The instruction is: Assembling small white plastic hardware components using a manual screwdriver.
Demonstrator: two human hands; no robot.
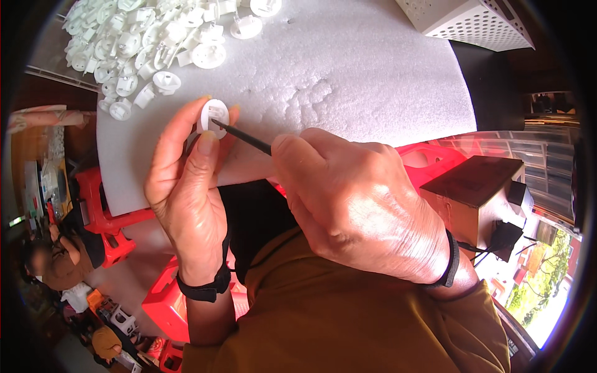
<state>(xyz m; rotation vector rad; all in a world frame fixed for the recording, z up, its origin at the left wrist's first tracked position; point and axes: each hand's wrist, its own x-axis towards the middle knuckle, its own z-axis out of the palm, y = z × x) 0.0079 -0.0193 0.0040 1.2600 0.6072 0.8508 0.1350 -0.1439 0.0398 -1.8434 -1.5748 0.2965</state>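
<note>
Between the thumb and fingers of my left hand (189,165) is a small round white plastic part (215,110), its slotted face turned toward me. My right hand (354,202) is closed around a thin dark pointed tool (245,138); its handle end is hidden in my fist, so its exact kind does not show. The tool's tip touches or sits just at the slot in the part's middle. Both hands are over the near edge of a white foam sheet (348,81). At the far left of the sheet lies a heap of similar white plastic parts (146,40).
A white perforated plastic basket (476,28) stands at the far right. Right of me is a box with a dark top (476,177). Red plastic stools (165,304) stand below the sheet. Other people (68,258) sit at the far left, well away from my hands.
</note>
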